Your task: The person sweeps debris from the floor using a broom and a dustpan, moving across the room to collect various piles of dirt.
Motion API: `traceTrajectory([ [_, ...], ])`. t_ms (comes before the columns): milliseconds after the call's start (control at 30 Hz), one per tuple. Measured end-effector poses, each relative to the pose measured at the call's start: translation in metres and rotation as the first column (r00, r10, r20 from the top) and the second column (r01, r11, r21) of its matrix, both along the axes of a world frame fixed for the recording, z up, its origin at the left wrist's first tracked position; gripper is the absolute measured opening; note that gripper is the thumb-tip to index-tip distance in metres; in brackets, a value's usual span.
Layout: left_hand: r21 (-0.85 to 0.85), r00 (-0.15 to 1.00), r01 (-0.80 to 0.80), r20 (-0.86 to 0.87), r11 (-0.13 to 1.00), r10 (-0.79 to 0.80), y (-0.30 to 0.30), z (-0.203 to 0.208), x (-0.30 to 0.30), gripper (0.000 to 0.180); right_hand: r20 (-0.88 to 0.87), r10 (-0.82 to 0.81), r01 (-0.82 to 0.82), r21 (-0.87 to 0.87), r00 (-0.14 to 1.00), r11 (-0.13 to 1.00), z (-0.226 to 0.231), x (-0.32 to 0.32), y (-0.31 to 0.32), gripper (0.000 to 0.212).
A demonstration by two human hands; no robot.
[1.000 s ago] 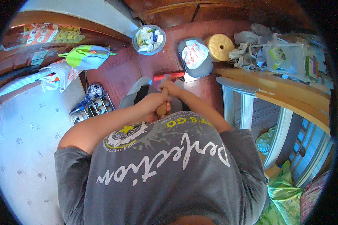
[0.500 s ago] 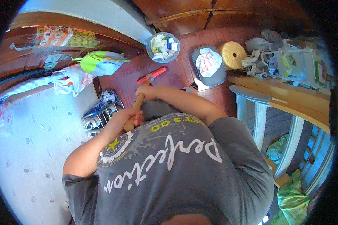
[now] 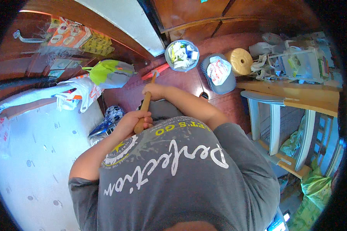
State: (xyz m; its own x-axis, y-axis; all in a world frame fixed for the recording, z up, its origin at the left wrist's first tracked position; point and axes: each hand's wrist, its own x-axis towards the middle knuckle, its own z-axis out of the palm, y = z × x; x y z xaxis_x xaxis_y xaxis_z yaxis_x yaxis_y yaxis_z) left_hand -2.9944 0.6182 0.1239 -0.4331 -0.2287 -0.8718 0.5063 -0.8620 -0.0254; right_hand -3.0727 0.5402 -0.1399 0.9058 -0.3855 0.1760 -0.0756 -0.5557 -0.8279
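Both my hands are closed around the wooden handle of a broom (image 3: 145, 102). My left hand (image 3: 135, 121) grips near the handle's top end, close to my shirt. Farther along, my right hand (image 3: 154, 92) wraps the shaft from the other side. At the far end, the narrow red broom head (image 3: 162, 69) lies on the reddish tiled floor (image 3: 224, 104); its bristles cannot be made out. Its right end reaches the left side of a round bin (image 3: 197, 61) filled with white crumpled waste, and I cannot tell whether they touch.
A grey stool (image 3: 223, 87) carrying a white plastic bag (image 3: 219, 70) stands right of the bin, beside a round tan container (image 3: 240, 61). White railings (image 3: 274, 127) line the right. On the left are a pale mattress (image 3: 38, 165), hanging bags (image 3: 111, 73) and a wooden door (image 3: 38, 54).
The broom head has moved farther away and left relative to the bin, from in front of it to beside it. Both hands keep their hold. The whole view has shifted slightly.
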Motion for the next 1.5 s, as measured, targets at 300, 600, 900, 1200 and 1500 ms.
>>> traceTrajectory([
  [300,-0.047,0.989,0.133,-0.06,0.99,-0.136,-0.011,-0.009,0.042,0.014,-0.155,-0.187,0.187,-0.018,0.97,0.982,0.01,0.005,-0.002,0.012],
  [600,-0.33,0.862,0.497,0.076,0.803,-0.502,-0.039,0.025,0.091,0.051,-0.146,-0.539,0.558,0.171,0.83,0.812,0.073,0.037,0.032,0.012],
  [900,-0.703,0.46,0.711,0.467,-0.001,-0.755,-0.06,0.063,0.012,0.032,-0.26,-0.785,0.823,0.086,0.562,0.561,0.091,-0.094,0.082,0.013],
  [1200,-0.738,0.487,0.146,0.633,-0.659,-0.601,-0.032,0.001,-0.187,0.031,-0.266,-0.962,0.996,0.082,0.056,0.035,0.042,-0.236,0.163,0.011],
  [1500,-0.641,0.44,-0.047,0.675,-0.766,-0.592,0.04,-0.075,-0.301,0.018,-0.126,-0.979,0.982,0.072,-0.163,-0.173,-0.018,-0.352,0.232,0.01],
])
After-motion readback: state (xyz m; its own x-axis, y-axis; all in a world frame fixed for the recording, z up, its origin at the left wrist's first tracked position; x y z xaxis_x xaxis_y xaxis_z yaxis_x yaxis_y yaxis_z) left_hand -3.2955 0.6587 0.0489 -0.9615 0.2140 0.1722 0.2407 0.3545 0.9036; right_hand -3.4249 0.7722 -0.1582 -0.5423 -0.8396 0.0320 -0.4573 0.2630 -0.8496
